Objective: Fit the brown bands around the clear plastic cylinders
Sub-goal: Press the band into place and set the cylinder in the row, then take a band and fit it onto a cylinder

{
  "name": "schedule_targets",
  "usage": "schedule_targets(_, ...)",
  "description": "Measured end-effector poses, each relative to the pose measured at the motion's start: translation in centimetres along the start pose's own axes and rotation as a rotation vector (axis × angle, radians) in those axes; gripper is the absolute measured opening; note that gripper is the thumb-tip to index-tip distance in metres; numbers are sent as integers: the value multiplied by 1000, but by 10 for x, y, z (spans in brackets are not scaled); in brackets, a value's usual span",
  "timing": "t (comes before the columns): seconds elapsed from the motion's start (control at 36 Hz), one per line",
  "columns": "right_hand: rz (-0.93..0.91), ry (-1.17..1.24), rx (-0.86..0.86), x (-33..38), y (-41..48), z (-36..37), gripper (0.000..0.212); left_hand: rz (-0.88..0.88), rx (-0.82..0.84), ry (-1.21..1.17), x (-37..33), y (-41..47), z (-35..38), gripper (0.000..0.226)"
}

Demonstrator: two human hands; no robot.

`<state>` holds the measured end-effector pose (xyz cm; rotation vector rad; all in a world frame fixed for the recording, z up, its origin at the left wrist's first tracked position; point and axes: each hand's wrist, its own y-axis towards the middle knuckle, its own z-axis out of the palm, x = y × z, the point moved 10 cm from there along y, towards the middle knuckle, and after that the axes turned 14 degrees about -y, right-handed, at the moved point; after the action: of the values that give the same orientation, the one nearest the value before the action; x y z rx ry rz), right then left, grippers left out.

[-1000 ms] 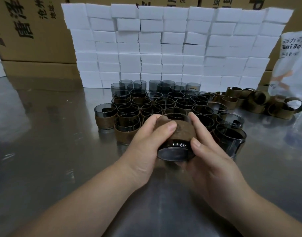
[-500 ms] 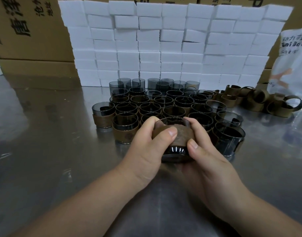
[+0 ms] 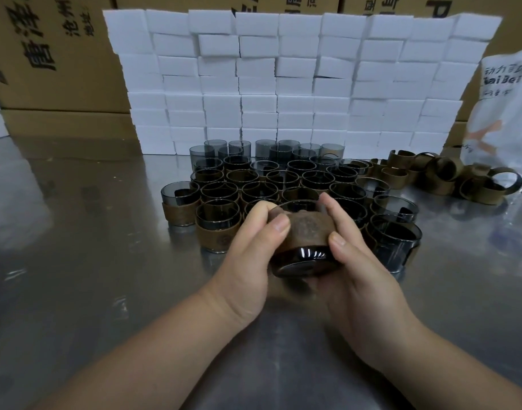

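- The left hand [image 3: 248, 255] and the right hand [image 3: 363, 279] together hold one smoky clear cylinder [image 3: 301, 261] above the bench [image 3: 76, 261], just in front of the near edge of the cluster of cylinders, about midway between the bench's left and right sides.
- The cylinder is tipped over, with its dark glossy base turned toward the person and its open mouth pointing away.
- A brown band [image 3: 305, 229] wraps around the cylinder's wall, leaving the part by the base bare.
- The left hand's fingers curl round the left side and its thumb presses on the band; the right hand grips the right side, its thumb on the band's lower edge and a finger over the far rim.
- Behind the hands, banded cylinders [image 3: 218, 232] stand upright in tight rows, touching one another.
- At the back of the cluster, a row of bare cylinders [image 3: 215, 147] stands against a wall of stacked white boxes [image 3: 283, 84].
- Loose bands [image 3: 443, 173] lie heaped toward the bench's far right, just beside the cluster.
- A white printed bag [image 3: 505, 113] rises at the right edge, behind the loose bands.
- Brown cartons [image 3: 55, 54] with printed characters stand along the far edge.
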<state>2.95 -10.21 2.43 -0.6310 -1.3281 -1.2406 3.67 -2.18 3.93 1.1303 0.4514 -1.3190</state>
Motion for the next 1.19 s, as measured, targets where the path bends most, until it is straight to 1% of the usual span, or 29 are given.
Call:
schedule_targets(0.06, -13, -94, -49, 1, 0, -5, 48, 57, -26, 90, -7, 0, -2, 40)
schedule_targets(0.11, -34, -262, -92, 1, -2, -9, 42, 169, -90, 267, -22, -1, -6, 34)
schedule_targets(0.19, -81, -527, -139, 5, -5, -11, 37, 362, -302, 539, -50, -5, -19, 17)
schedule_targets(0.25, -81, -648, -142, 4, -5, -10, 34, 457, -445, 652, -64, -8, -30, 22)
schedule_targets(0.31, -79, -728, -125, 1, -4, -7, 26, 492, -541, 743, -72, -8, -40, 32)
schedule_targets(0.36, -67, -769, -86, -3, -4, -4, 18, 476, -596, 809, -75, -6, -50, 33)
schedule_targets(0.42, -69, -824, -49, -6, -4, 0, 20, 462, -616, 854, -76, -4, -54, 33)
schedule_targets(0.5, -67, -869, -6, -8, -3, 4, 22, 472, -600, 868, -78, 3, -50, 31)
schedule_targets(0.56, -50, -884, 27, -12, -2, 6, 23, 446, -594, 843, -79, 14, -49, 27)
schedule_targets(0.67, 1, -943, 83, -21, 0, 6, 35, 404, -544, 892, -86, 52, -45, 15)
schedule_targets(0.78, 16, -970, 108, -22, -1, 7, 27, 331, -513, 900, -97, 109, -57, 10)
schedule_targets(0.86, 24, -1010, 138, -22, -1, 9, 20, 274, -441, 1038, -95, 153, -63, 14)
schedule_targets(1.0, 13, -1077, 165, -21, 3, 11, 23, 113, -373, 1243, -73, 210, -85, 18)
schedule_targets(1.06, 10, -1077, 172, -23, 3, 10, 19, 56, -352, 1283, -63, 230, -90, 20)
schedule_targets(1.14, 6, -1048, 183, -24, 5, 9, 12, 13, -301, 1320, -48, 254, -87, 7)
schedule_targets(1.19, 9, -1013, 198, -26, 6, 8, 15, -13, -234, 1417, -34, 267, -81, 17)
